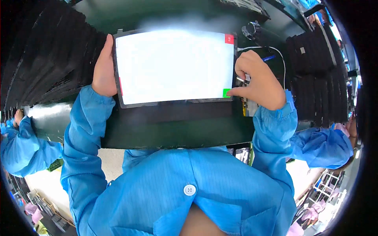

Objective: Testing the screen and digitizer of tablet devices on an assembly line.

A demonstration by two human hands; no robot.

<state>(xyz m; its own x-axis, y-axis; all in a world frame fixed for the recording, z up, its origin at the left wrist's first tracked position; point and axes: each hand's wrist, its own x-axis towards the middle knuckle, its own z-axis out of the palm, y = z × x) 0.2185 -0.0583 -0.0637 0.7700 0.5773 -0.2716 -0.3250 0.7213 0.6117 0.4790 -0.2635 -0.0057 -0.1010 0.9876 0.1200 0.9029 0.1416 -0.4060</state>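
Note:
A brightly lit white display panel with a dark frame lies on the dark green table before me. My left hand grips its left edge, the thumb side up along the frame and the other fingers hidden. A red tab marks the upper right corner, a green tab the lower right one. My right hand is at the right edge, fingers curled in and the thumb tip touching the green tab. A small shiny metal piece shows under the curled fingers; whether they hold it is hidden.
Stacks of black sheets or trays stand left and right. A white cable, a blue pen and a coiled metallic object lie beyond my right hand. People in blue sleeves work at the left and right.

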